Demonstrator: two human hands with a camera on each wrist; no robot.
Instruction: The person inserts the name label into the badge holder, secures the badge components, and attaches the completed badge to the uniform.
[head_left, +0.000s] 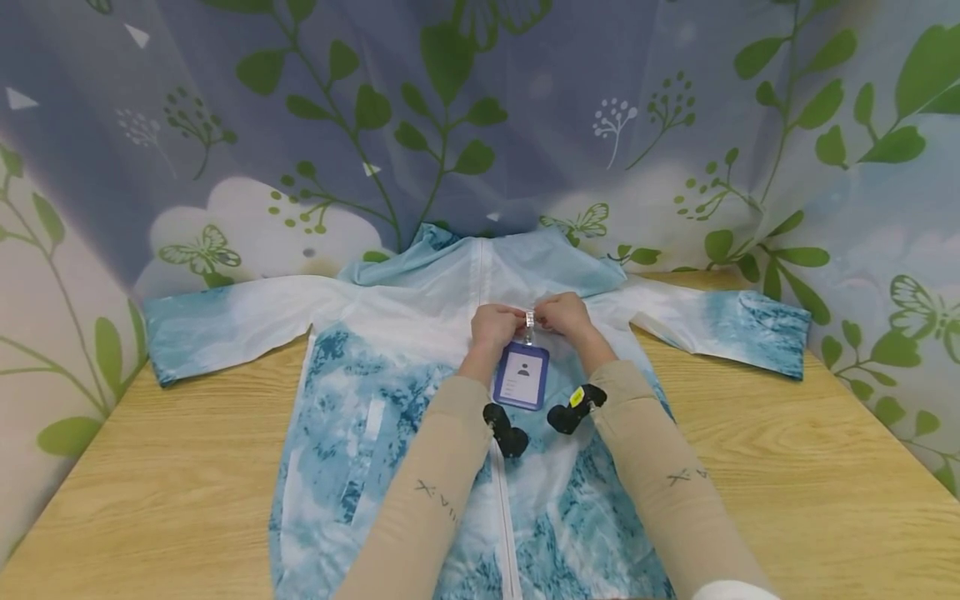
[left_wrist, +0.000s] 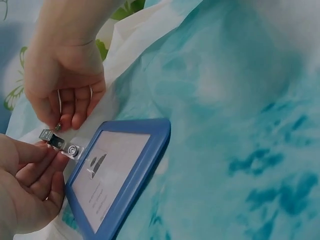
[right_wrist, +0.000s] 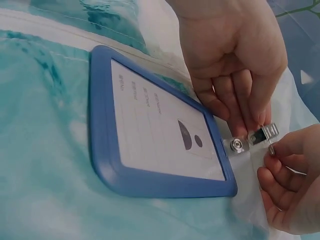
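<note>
A blue-framed ID badge (head_left: pixel 522 377) lies on the front of a blue-and-white zip jacket (head_left: pixel 405 333), beside its zip. Its card carries a dark figure icon and small lettering. From its top runs a clear strap with a snap, ending in a metal clip (right_wrist: pixel 264 134). My left hand (left_wrist: pixel 30 185) pinches the clip from one side. Opposite it, my right hand (right_wrist: pixel 295 180) pinches a small metal part of the clip between thumb and finger. Both hands are close together over the upper chest of the jacket. Whether the clip has fabric in it, I cannot tell.
The jacket lies face up with its sleeves (head_left: pixel 757 329) spread, on a wooden table (head_left: pixel 172 475). A leaf-patterned curtain (head_left: pixel 525 108) hangs behind and at both sides. Black wrist devices (head_left: pixel 507 431) sit by both cuffs.
</note>
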